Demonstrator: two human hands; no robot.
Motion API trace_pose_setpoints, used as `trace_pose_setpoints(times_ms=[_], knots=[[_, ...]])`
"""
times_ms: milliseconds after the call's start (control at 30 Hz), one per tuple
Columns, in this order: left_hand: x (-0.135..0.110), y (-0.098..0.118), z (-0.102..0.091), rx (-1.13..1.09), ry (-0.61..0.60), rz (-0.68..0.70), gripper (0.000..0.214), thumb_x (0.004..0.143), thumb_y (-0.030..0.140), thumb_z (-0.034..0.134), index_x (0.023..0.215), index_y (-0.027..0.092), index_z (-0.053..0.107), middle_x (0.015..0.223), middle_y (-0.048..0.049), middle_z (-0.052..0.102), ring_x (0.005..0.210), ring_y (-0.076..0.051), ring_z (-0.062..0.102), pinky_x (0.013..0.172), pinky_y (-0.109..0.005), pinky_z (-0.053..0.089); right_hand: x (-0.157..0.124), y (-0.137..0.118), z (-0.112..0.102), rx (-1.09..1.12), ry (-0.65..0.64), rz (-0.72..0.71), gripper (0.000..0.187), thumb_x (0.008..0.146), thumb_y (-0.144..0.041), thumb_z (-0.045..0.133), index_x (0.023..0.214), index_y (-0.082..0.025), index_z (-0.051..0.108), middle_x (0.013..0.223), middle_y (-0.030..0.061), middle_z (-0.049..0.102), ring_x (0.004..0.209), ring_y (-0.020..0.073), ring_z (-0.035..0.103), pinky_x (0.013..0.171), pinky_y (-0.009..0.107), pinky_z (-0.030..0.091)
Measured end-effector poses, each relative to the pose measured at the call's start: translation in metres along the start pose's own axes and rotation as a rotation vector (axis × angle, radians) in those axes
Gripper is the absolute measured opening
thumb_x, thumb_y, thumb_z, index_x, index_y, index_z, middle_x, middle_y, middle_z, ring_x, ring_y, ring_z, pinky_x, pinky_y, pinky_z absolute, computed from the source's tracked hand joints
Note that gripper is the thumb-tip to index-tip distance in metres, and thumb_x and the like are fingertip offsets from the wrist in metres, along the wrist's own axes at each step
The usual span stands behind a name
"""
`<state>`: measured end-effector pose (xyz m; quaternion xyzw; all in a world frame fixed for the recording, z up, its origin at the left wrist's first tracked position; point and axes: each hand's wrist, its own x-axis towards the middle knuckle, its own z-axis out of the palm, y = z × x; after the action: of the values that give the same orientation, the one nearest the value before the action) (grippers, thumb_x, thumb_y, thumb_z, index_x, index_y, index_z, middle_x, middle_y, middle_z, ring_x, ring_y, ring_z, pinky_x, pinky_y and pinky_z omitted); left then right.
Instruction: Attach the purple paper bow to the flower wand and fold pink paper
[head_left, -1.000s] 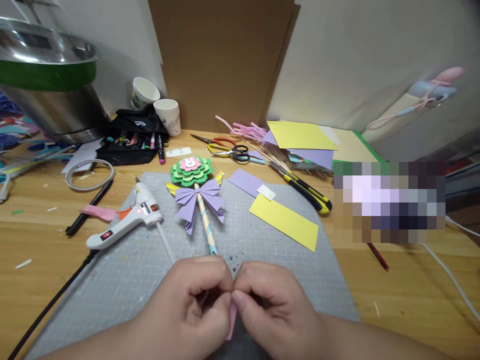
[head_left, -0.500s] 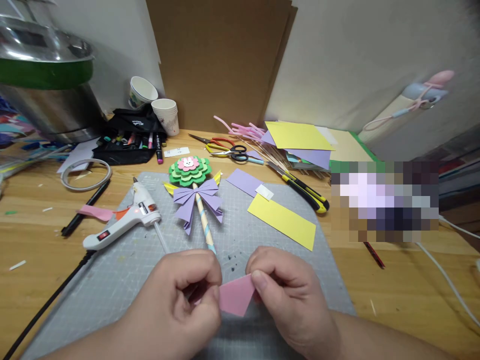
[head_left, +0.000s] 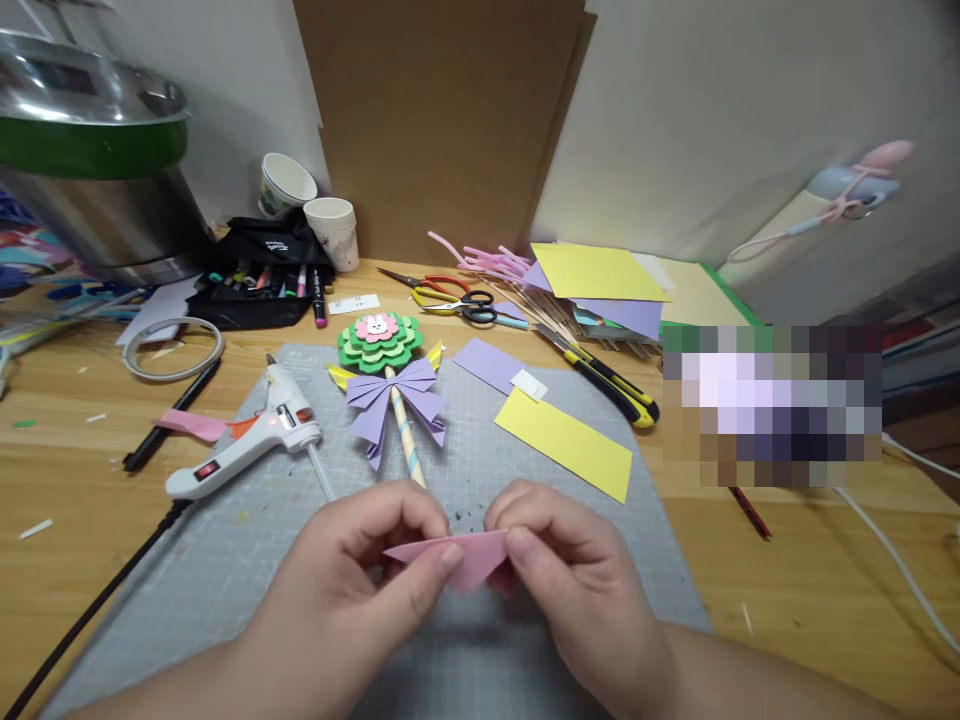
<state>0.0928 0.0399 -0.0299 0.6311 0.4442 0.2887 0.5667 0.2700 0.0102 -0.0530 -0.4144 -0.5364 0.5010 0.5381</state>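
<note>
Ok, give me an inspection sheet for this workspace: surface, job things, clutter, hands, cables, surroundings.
Surface: grey mat on wooden table.
Job things: pink paper, held; flower stick with purple bow; glue gun, left.
Clutter: white scrap; scissors; cutter, blade apparently out; pink strip over black pen.
Hands: left hand and right hand both pinch the pink paper.
Cables: black cord from glue gun; white cord, right.
Surroundings: cardboard by the wall; pot, left.

Soft light, stretched picture edges
</note>
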Motion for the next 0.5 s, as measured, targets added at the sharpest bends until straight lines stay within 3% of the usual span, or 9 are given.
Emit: trace_pose_setpoints(times_ms=[67,133,300,500], knots=[[-0.001,0.000,0.000,0.159,-0.011,0.068,0.024,0.088,0.032,0.053,0.066,0.020,0.055,0.062,0.0015,0.054,0.058,-0.013,0.050,0.053,-0.022,0.039,0.000,-0.002,0.000,-0.117,-0.012,-0.047,0.009,0.086,-0.017,0.053,0.083,-0.020,0.060,0.074,0.0007,0.056,0.069,0.0151,0.053,0.062,0.028,0.044],[-0.001,-0.001,0.000,0.310,-0.024,0.179,0.024,0.089,0.027,0.050,0.067,0.020,0.055,0.062,0.0011,0.054,0.057,-0.012,0.051,0.052,-0.023,0.039,0.001,-0.006,-0.001,-0.253,-0.033,-0.129,0.013,0.081,-0.011,0.054,0.090,-0.020,0.059,0.080,0.0022,0.059,0.074,0.0165,0.055,0.066,0.029,0.045],[-0.003,-0.007,0.000,0.560,-0.098,0.387,0.015,0.089,0.015,0.047,0.076,0.019,0.054,0.068,-0.0004,0.058,0.062,-0.013,0.055,0.057,-0.023,0.041,0.009,-0.012,-0.004,-0.629,-0.250,-0.323,0.013,0.077,-0.007,0.049,0.073,-0.018,0.055,0.066,0.0027,0.060,0.065,0.0161,0.053,0.065,0.032,0.039],[-0.001,-0.006,-0.001,0.584,-0.089,0.525,0.016,0.087,0.006,0.047,0.085,0.020,0.055,0.074,-0.0016,0.061,0.068,-0.015,0.057,0.061,-0.025,0.044,0.014,-0.012,-0.007,-0.831,-0.310,-0.449,0.014,0.074,-0.007,0.049,0.065,-0.018,0.051,0.060,0.0011,0.058,0.060,0.0145,0.052,0.062,0.032,0.034]])
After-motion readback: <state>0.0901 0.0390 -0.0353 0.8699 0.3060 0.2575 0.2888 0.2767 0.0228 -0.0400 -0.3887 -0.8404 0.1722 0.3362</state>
